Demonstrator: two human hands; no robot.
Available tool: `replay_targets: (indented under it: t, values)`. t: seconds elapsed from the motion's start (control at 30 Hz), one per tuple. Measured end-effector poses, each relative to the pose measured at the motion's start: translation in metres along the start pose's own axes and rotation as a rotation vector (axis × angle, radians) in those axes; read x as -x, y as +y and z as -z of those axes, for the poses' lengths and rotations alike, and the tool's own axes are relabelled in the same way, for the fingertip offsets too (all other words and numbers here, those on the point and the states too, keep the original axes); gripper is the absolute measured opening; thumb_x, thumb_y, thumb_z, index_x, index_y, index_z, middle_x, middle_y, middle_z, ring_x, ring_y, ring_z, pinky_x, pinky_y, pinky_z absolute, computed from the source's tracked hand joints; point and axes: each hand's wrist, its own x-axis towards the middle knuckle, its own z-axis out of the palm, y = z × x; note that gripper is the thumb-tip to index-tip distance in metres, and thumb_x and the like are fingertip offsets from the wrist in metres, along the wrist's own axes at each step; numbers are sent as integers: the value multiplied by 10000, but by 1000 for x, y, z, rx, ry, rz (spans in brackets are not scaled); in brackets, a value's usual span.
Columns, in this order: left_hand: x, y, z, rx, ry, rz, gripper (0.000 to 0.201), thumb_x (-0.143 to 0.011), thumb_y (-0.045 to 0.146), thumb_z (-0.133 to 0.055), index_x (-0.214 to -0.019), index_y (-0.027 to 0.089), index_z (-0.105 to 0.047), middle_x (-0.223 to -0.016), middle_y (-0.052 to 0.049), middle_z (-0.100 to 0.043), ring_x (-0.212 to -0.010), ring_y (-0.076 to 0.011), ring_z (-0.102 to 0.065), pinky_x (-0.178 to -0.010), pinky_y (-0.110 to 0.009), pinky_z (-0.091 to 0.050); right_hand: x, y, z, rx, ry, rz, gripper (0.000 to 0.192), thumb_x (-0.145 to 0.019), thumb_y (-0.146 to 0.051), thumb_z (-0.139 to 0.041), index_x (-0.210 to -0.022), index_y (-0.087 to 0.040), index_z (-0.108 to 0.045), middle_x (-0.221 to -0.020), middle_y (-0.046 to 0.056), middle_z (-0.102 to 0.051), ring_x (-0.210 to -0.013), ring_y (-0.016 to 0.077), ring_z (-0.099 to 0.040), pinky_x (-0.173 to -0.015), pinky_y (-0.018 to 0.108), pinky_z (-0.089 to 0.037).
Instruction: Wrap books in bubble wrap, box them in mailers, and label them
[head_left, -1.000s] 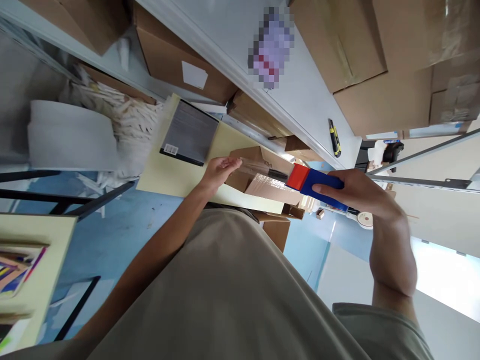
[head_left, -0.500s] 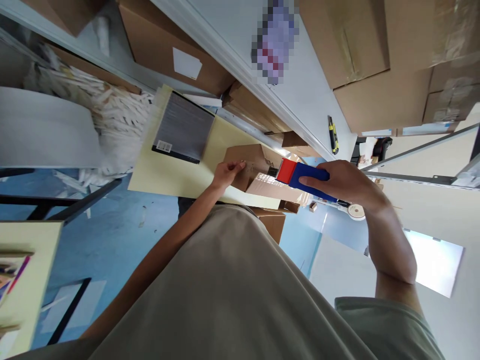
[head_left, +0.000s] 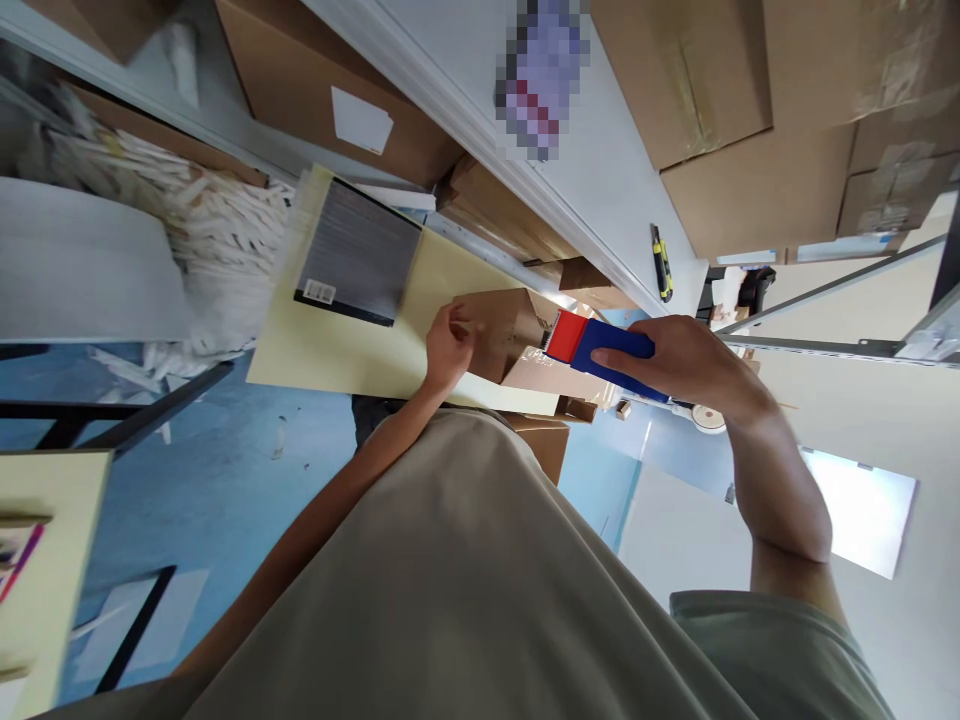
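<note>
A small cardboard box (head_left: 495, 325) with dark print lies on the pale yellow tabletop (head_left: 352, 355) in front of me. My left hand (head_left: 450, 348) is at the box's left end, its fingers bent and closed against the edge there; the fingertips are partly hidden. In my right hand (head_left: 671, 355) is a blue and red tape dispenser (head_left: 611, 350), gripped by its blue body. Its red front, with a toothed edge, meets the right part of the box, where shiny tape shows on the side nearer me.
A dark flat pack (head_left: 360, 255) with a barcode label lies left on the tabletop. On the white shelf (head_left: 592, 190) above are a yellow and black utility knife (head_left: 661, 264) and large cartons (head_left: 720, 190). Another yellow table (head_left: 56, 520) stands at the lower left.
My left hand has shifted slightly left along the box, and its fingers are more curled. The tape dispenser has stayed at the box's right part with only a slight shift.
</note>
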Motion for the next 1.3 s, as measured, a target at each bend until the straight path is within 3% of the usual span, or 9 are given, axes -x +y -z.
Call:
replay_targets:
  t: [0.13, 0.27, 0.5, 0.6, 0.7, 0.83, 0.93, 1.0, 1.3]
  values:
    - [41, 21, 0, -52, -117, -294, 588, -1014, 512, -800, -1505, 220, -660, -1475, -151, -749, -1320, -276, -751, -1171, -422, -593, 3, 0, 1, -18, 8, 5, 725, -959, -951, -634, -769, -253, -683, -596, 3, -636, -539, 190, -615, -554, 340, -356]
    - [59, 23, -12, -191, -183, -386, 706, -951, 431, -894, -1563, 211, -618, -1496, -174, -743, -1390, -342, -725, -1252, -505, -552, 1, -4, -2, 1, 22, 51, 742, -966, -962, -605, -758, -253, -675, -566, -2, -599, -523, 182, -590, -554, 342, -352]
    - [40, -6, -24, -324, -210, -363, 433, -1017, 340, -768, -1426, 206, -730, -1495, -178, -734, -1436, -357, -680, -1288, -510, -520, -4, -9, -8, 79, 51, 96, 747, -970, -959, -594, -744, -250, -661, -606, 18, -603, -617, 203, -617, -606, 344, -351]
    - [41, -6, -26, -361, -222, -373, 458, -1034, 355, -748, -1462, 191, -723, -1511, -192, -709, -1447, -374, -655, -1299, -513, -494, -3, -9, -8, 75, 53, 92, 743, -972, -954, -599, -753, -247, -665, -625, 27, -613, -639, 210, -626, -617, 347, -351]
    - [35, 3, -26, -404, -216, -403, 662, -982, 366, -823, -1590, 173, -646, -1500, -215, -679, -1447, -409, -616, -1290, -547, -470, -1, -10, -8, 76, 58, 112, 729, -974, -945, -603, -790, -244, -689, -636, 29, -620, -660, 217, -636, -624, 347, -357]
    - [6, 27, -22, -474, -441, -576, 959, -851, 342, -951, -1712, 212, -549, -1393, -176, -666, -1346, -397, -623, -1221, -536, -484, 0, -12, -7, 71, 21, 133, 691, -971, -918, -643, -822, -247, -704, -652, 26, -621, -694, 227, -652, -649, 349, -369]
    - [-21, 41, -19, -549, -646, -634, 806, -826, 340, -963, -1575, 228, -687, -1249, -134, -657, -1206, -360, -655, -1147, -493, -517, 0, -14, -5, 66, 12, 151, 673, -971, -903, -664, -819, -248, -701, -649, 24, -605, -702, 230, -650, -657, 352, -371]
    - [-32, 44, -18, -559, -698, -627, 708, -817, 352, -967, -1478, 239, -741, -1203, -115, -645, -1161, -344, -654, -1121, -480, -536, 0, -14, -4, 69, 15, 146, 665, -974, -889, -672, -804, -246, -692, -645, 25, -595, -699, 229, -644, -655, 354, -367]
    - [-30, 31, -21, -453, -610, -604, 598, -813, 336, -963, -1372, 238, -774, -1306, -116, -586, -1242, -332, -619, -1192, -501, -545, -9, 2, 3, 19, 2, 94, 639, -978, -876, -683, -828, -255, -699, -631, 6, -581, -670, 212, -625, -648, 356, -379]
